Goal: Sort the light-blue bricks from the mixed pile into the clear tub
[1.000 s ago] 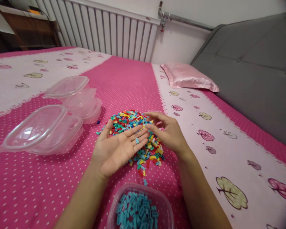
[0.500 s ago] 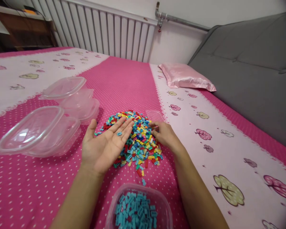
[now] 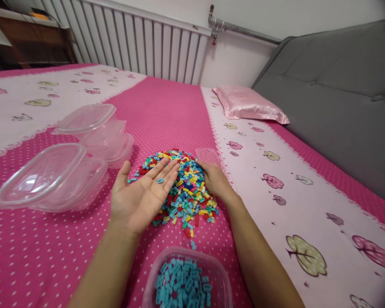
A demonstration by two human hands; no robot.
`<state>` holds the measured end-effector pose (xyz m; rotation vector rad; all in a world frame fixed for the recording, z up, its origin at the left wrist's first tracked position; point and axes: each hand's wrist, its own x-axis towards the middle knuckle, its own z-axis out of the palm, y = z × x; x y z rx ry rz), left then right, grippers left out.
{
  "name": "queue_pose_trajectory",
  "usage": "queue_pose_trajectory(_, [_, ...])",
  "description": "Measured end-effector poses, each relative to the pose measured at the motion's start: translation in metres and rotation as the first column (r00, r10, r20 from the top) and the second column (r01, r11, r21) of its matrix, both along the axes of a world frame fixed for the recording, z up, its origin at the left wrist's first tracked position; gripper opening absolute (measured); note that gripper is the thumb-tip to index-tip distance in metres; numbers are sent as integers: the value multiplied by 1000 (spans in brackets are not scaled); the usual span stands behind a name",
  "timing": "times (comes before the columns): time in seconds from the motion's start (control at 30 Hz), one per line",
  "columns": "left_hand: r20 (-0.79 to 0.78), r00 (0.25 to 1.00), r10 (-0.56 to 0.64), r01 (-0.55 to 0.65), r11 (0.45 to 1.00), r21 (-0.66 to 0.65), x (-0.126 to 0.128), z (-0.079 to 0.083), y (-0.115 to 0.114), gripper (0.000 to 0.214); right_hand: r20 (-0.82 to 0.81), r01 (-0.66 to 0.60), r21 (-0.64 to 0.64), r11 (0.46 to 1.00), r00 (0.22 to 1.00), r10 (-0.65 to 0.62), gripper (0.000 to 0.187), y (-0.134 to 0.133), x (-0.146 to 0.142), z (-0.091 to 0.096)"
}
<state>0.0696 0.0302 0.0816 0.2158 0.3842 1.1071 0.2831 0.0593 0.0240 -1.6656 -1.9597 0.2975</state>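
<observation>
My left hand (image 3: 141, 196) is held palm up at the near left of the brick pile, fingers stretched out. On its fingers rests one small light blue toy brick (image 3: 160, 181). The multicoloured pile of toy bricks (image 3: 188, 194) lies on the bed, partly covered by that hand. At the pile's right side is my right hand (image 3: 216, 179), its index finger stretched over the bricks and its other fingers partly hidden. I see nothing held in it. Nearest me stands a clear plastic container (image 3: 223, 278) with many light blue bricks inside.
Clear plastic containers (image 3: 60, 171) stand in groups on the left of the bed. A clear lid or shallow tray (image 3: 208, 156) lies behind the pile. Further back are a pink pillow (image 3: 248, 102), a grey padded headboard (image 3: 333, 85) and a radiator (image 3: 141, 42).
My right hand has moved slightly away from me and to the left, its index finger now reaching over the pile's far right side. My left hand and its brick have stayed in place.
</observation>
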Motion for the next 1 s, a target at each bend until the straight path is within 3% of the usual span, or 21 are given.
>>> queue_pose_trajectory(0.23, [16, 1000, 7, -7, 1000, -12, 0, 1, -1, 74, -35, 97, -83, 992, 994, -100, 38, -5, 2, 11])
queue_pose_trajectory(0.37, [18, 1000, 14, -14, 1000, -12, 2, 3, -3, 72, -6, 123, -84, 989, 992, -124, 49, -5, 1, 7])
queue_pose_trajectory(0.5, [30, 999, 18, -17, 1000, -22, 2, 3, -3, 73, 8, 74, -92, 993, 997, -73, 54, -1, 4, -2])
queue_pose_trajectory(0.8, [40, 999, 15, -13, 999, -38, 1, 2, -1, 74, -67, 58, -62, 996, 996, -63, 38, -2, 9, -1])
queue_pose_trajectory(1.0, [29, 1000, 12, -12, 1000, -15, 0, 1, -1, 73, -133, -5, -39, 999, 991, 0, 50, -1, 10, -4])
